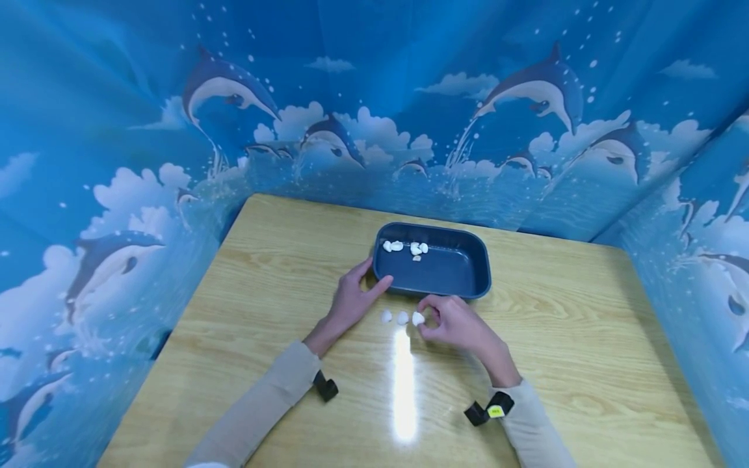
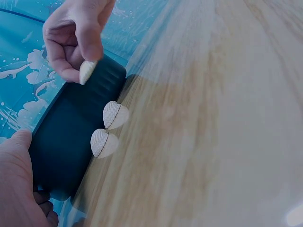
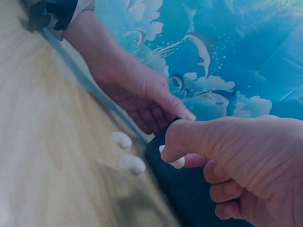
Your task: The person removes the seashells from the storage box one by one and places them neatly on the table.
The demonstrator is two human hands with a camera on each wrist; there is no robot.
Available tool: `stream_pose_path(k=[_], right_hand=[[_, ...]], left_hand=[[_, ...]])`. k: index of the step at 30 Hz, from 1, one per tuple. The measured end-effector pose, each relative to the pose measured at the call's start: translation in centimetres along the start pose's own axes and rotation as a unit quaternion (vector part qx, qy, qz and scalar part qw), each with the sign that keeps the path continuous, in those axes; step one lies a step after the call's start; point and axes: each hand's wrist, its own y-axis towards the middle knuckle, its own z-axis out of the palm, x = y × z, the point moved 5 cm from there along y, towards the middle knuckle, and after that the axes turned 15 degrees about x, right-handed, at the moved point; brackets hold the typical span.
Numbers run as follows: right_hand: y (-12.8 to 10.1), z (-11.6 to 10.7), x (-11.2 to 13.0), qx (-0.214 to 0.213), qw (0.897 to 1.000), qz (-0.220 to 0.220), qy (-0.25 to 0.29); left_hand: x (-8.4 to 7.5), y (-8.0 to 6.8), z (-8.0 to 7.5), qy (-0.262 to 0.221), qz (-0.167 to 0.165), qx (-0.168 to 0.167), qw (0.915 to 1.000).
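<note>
In the head view, my right hand pinches a small white ribbed seashell between thumb and fingertips, just in front of a dark blue rectangular tray. The held shell also shows in the left wrist view. At the tray's left end, my left hand grips the corner, thumb along the front and fingers at the side. Two more white seashells, a left one and a middle one, lie in a row on the table between the hands.
Inside the tray, several white shells sit towards the left and back. The wooden table ends behind the tray at a blue dolphin-print curtain. A bright light reflection crosses the tabletop between the forearms.
</note>
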Motion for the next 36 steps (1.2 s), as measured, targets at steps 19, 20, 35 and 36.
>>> stream_pose_path(k=[19,20,35,36], right_hand=[[1.0,1.8,-2.6,0.044,0.997,0.061,0.013],[1.1,1.8,-2.7,0.044,0.997,0.063,0.013],[0.6,1.7,-1.0,0.059,0.997,0.05,-0.009],[0.6,1.5,-0.8,0.057,0.997,0.048,-0.013]], left_hand=[[0.3,0.1,0.2,0.006,-0.024,-0.009,0.9996],[0.3,0.1,0.2,0.006,-0.025,-0.008,0.9996],[0.3,-0.2,0.2,0.006,-0.026,0.0,0.9996],[0.3,-0.2,0.2,0.005,-0.027,-0.002,0.9996]])
